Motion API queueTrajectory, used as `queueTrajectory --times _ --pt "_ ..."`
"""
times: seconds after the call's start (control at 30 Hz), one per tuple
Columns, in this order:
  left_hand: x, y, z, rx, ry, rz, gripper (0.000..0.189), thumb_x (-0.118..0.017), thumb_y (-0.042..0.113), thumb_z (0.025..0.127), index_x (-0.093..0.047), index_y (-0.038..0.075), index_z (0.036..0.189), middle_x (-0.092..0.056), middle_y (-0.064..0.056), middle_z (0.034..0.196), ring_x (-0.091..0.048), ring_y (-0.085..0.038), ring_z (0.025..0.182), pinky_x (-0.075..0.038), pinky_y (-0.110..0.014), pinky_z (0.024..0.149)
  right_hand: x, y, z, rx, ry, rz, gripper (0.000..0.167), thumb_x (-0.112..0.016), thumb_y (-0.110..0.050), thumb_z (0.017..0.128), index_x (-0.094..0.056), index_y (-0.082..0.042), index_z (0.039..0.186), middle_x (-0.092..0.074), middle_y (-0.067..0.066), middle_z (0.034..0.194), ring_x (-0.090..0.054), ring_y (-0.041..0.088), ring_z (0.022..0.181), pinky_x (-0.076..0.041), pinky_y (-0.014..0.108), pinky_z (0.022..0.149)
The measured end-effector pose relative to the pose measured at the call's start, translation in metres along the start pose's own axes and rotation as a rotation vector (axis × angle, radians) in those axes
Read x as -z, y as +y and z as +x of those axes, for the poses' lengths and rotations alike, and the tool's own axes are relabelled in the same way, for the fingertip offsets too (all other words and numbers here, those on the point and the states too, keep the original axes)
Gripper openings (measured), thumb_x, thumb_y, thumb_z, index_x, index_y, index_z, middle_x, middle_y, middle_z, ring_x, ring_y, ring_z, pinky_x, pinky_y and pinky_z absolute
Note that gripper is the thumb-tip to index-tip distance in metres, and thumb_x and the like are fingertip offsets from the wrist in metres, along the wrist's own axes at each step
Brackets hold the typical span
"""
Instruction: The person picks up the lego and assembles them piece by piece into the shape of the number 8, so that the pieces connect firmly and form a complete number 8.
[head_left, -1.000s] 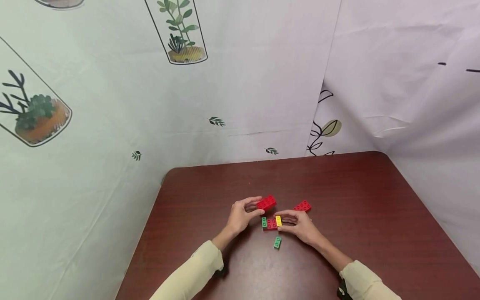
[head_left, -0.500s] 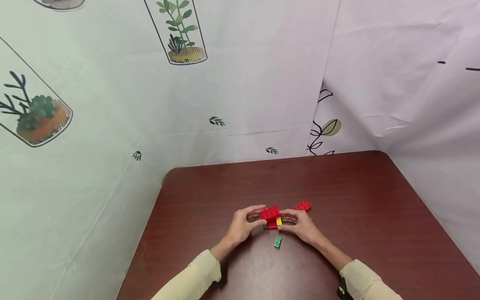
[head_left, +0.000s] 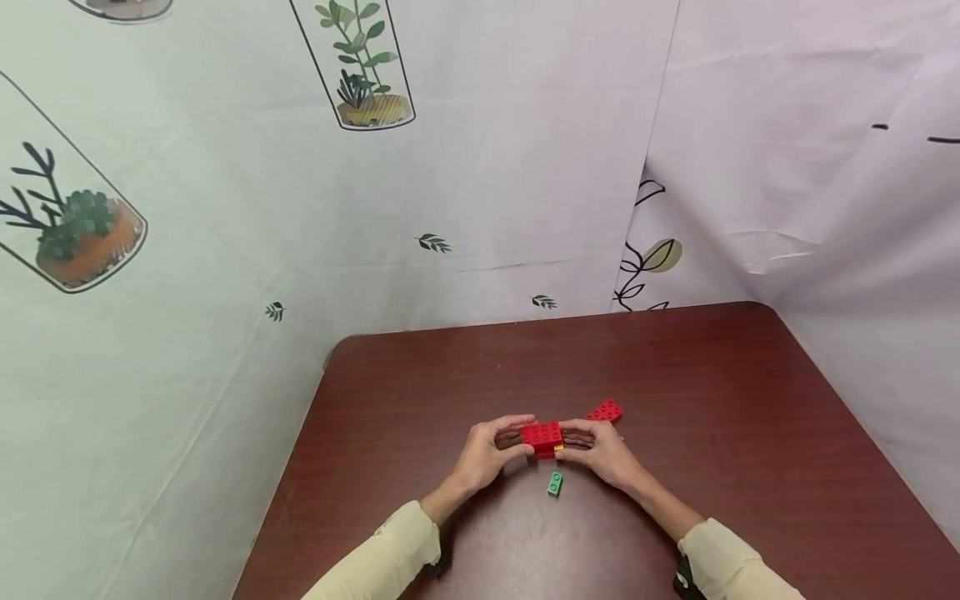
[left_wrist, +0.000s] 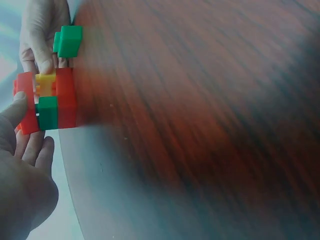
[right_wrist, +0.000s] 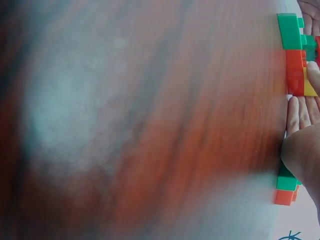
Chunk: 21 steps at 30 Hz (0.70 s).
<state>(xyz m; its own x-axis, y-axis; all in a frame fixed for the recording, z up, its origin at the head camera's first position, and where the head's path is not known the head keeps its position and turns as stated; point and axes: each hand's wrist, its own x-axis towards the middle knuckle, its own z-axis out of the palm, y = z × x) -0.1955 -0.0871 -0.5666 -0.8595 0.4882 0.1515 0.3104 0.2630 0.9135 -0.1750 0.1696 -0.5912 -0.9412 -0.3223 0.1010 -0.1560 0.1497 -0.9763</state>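
Note:
My left hand grips a red brick between thumb and fingers. It lies level over a small green brick and a small yellow brick, which stand apart on a lower red brick. In the left wrist view, a narrow gap with studs shows under the upper red brick. From the other side my right hand pinches the yellow brick's end of the stack. A loose green brick lies on the table just in front of the stack.
Another red brick lies behind my right hand, partly hidden by it. In the right wrist view a green piece and a red piece show beyond that hand. The brown table meets patterned cloth walls behind.
My left hand has brought the upper red brick right and down, from beside the stack to over the green and yellow bricks, and levelled it. My right hand has stayed nearly still.

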Motion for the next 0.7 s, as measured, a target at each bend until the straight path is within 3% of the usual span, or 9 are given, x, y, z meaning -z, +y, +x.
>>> queueTrajectory --times 0.37,0.7 --pt "-0.0005 -0.0029 -0.0024 -0.023 -0.003 0.057 0.049 -0.081 0.008 0.093 -0.069 0.006 0.141 -0.072 -0.005 0.134 -0.071 -0.017 0.118 -0.058 -0.026 0.096 -0.0022 0.0005 0.0 0.024 0.018 -0.009 0.045 -0.082 0.002 0.091 -0.066 0.015 0.13 -0.07 0.03 0.125 -0.071 0.041 0.116 -0.061 0.027 0.09" --pt "-0.0038 -0.009 -0.0041 -0.082 0.023 0.043 0.046 -0.082 0.012 0.093 -0.071 0.008 0.138 -0.073 -0.003 0.132 -0.071 -0.02 0.119 -0.059 -0.035 0.098 -0.0003 0.0048 0.0006 0.004 0.024 -0.032 0.046 -0.084 -0.002 0.091 -0.066 0.013 0.131 -0.07 0.029 0.127 -0.07 0.04 0.117 -0.061 0.031 0.093"
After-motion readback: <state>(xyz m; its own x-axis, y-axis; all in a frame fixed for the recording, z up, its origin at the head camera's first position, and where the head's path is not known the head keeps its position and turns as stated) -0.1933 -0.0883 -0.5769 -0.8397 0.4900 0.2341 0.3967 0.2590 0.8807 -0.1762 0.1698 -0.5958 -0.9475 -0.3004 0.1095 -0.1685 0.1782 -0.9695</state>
